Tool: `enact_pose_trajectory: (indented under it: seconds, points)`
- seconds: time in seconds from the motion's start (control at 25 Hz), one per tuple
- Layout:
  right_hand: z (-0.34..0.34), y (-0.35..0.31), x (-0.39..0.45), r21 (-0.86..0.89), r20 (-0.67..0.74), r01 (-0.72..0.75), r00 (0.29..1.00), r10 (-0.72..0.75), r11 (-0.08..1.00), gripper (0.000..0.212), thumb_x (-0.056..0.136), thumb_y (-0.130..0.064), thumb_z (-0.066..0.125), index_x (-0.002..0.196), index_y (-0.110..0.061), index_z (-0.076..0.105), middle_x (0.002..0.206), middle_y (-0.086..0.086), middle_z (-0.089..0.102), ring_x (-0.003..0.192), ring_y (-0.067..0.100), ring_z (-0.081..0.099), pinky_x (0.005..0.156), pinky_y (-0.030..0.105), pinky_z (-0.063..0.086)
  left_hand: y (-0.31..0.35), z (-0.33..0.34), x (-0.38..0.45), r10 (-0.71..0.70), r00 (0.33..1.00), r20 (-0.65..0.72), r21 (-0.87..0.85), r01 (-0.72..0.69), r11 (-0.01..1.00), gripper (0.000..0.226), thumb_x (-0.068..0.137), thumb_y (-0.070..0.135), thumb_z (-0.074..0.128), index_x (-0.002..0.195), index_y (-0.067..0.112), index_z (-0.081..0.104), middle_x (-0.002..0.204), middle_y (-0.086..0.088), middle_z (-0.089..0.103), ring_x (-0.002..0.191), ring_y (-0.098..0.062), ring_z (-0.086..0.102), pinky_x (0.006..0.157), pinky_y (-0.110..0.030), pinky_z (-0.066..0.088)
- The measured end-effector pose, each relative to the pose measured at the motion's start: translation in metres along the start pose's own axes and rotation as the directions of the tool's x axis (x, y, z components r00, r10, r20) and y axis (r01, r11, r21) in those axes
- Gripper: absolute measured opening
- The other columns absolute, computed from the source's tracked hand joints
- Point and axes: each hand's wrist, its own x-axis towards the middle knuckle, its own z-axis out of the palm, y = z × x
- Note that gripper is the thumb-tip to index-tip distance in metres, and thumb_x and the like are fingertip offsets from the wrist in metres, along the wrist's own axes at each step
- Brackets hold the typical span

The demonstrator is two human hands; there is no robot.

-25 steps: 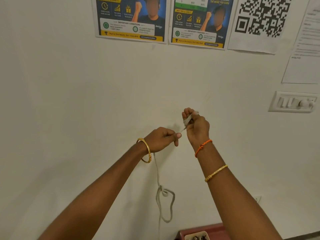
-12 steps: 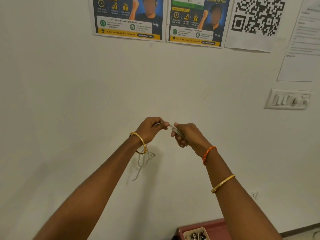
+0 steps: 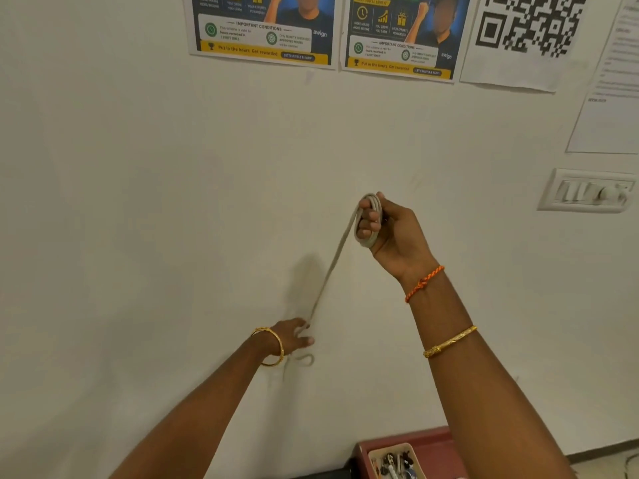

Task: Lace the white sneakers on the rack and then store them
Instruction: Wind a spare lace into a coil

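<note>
lace [image 3: 332, 267] — held taut across frame centre, coiled round right hand [image 3: 390, 229] fingers at centre right | left hand [image 3: 294, 335] lower centre, a strand pinched | handling judged: light, limp, tangle-prone — best taken near the tip for threading | sneakers not seen | red tray [image 3: 432, 444] at bottom edge

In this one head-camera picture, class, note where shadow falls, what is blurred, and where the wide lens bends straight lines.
Head view: a soft shadow lies on the wall left of the taut lace; the left hand and the lace end below it are motion-blurred, the right hand is sharper; the posters and the switch plate tilt and bow near the edges; lighting is even, with no glare.
</note>
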Motion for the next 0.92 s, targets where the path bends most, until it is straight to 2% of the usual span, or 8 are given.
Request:
enact_pose_trajectory:
  seconds: [0.08,0.16,0.32,0.44,0.56,0.68,0.8,0.92]
  points:
    - [0.000,0.001,0.003,0.004,-0.011,0.003,1.000,-0.003,1.000,0.039,0.102,-0.024,0.032,0.078,-0.005,0.056,0.053,-0.004,0.047,0.040,0.005,0.042,0.043,0.018,0.041,-0.004,-0.004,-0.008,-0.129,0.984,0.120,0.113,0.115,0.987,0.087,0.081,0.047,0.067,0.149,0.019,0.020,0.152,-0.007,0.028,0.137,-0.025,0.033,0.112,-0.036,0.029]
    - [-0.002,0.004,0.006,-0.019,-0.039,-0.015,0.999,0.014,1.000,0.039,0.102,-0.024,0.033,0.079,-0.004,0.057,0.053,-0.003,0.049,0.041,0.005,0.046,0.044,0.018,0.043,0.016,-0.026,-0.020,-0.063,0.995,0.082,-0.161,0.076,0.984,0.096,0.075,0.043,0.074,0.149,0.021,0.018,0.152,-0.007,0.029,0.138,-0.024,0.032,0.111,-0.036,0.029]
    - [0.001,0.022,0.011,0.014,-0.090,-0.099,0.991,0.100,0.995,0.037,0.102,-0.022,0.035,0.085,0.001,0.059,0.054,0.000,0.056,0.044,0.006,0.053,0.047,0.018,0.049,0.089,-0.075,-0.045,0.199,0.965,-0.173,-0.568,-0.263,0.780,0.054,0.086,0.032,0.066,0.134,0.027,0.042,0.130,0.000,0.056,0.122,-0.014,0.048,0.099,-0.035,0.038]
    - [0.005,0.028,0.013,0.104,-0.091,-0.124,0.987,0.134,0.987,0.031,0.099,-0.021,0.042,0.089,0.003,0.060,0.059,0.003,0.059,0.048,0.010,0.057,0.051,0.020,0.052,0.113,-0.078,-0.051,0.325,0.896,-0.304,-0.490,-0.440,0.753,0.014,0.095,0.023,0.053,0.109,0.021,0.057,0.096,-0.002,0.069,0.098,-0.012,0.061,0.088,-0.032,0.044]
    - [0.006,0.025,0.015,0.178,-0.114,-0.067,0.990,0.088,0.982,0.020,0.099,-0.012,0.042,0.096,0.002,0.056,0.069,0.008,0.063,0.054,0.014,0.062,0.055,0.023,0.055,0.104,-0.061,-0.046,0.313,0.886,-0.341,-0.475,-0.450,0.756,0.022,0.100,0.024,0.041,0.088,0.022,0.060,0.070,-0.001,0.061,0.075,-0.015,0.062,0.085,-0.036,0.046]
    - [0.003,0.023,0.017,0.275,-0.212,0.051,0.977,0.009,0.960,0.021,0.100,-0.005,0.038,0.089,0.002,0.056,0.079,0.013,0.063,0.063,0.018,0.067,0.063,0.029,0.059,0.093,-0.051,-0.043,0.304,0.899,-0.316,-0.521,-0.432,0.737,0.029,0.101,0.024,0.038,0.085,0.018,0.061,0.063,0.000,0.053,0.064,-0.015,0.061,0.082,-0.037,0.050]
    - [-0.001,0.029,0.023,0.326,-0.341,0.223,0.934,-0.105,0.919,0.024,0.101,-0.003,0.035,0.089,0.005,0.055,0.088,0.016,0.062,0.079,0.021,0.064,0.074,0.033,0.058,0.101,-0.049,-0.052,0.358,0.895,-0.265,-0.432,-0.442,0.786,0.032,0.102,0.025,0.036,0.085,0.014,0.060,0.061,0.000,0.045,0.055,-0.012,0.055,0.061,-0.019,0.046]
    - [-0.008,0.037,0.029,0.138,-0.479,0.308,0.852,-0.209,0.941,0.023,0.100,-0.002,0.036,0.092,0.007,0.056,0.095,0.019,0.063,0.083,0.023,0.065,0.083,0.032,0.055,0.119,-0.057,-0.063,0.402,0.869,-0.289,-0.232,-0.471,0.851,0.032,0.100,0.031,0.040,0.081,0.018,0.062,0.065,-0.001,0.045,0.057,-0.011,0.049,0.058,-0.019,0.045]
